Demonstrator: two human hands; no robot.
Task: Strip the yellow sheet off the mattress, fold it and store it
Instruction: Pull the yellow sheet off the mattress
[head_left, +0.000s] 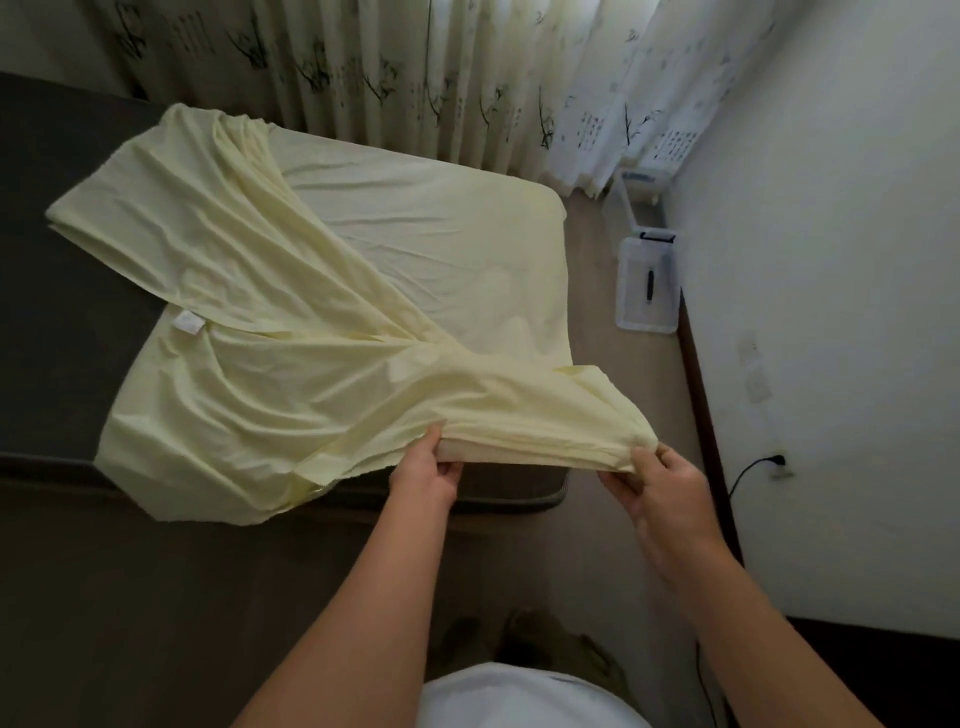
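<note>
— How far along?
— On the left the mattress (62, 322) is bare. The yellow sheet (311, 291) lies bunched across its right half, and the far corner looks hooked on.
— The hands?
— Left hand (428, 470) and right hand (662, 486) each pinch the raised near edge. Folding and storing remain to be done.

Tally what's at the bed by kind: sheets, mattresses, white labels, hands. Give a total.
yellow sheet: 1
mattress: 1
white label: 1
hands: 2 (left hand, right hand, both gripping the sheet's edge)
Total: 5
</note>
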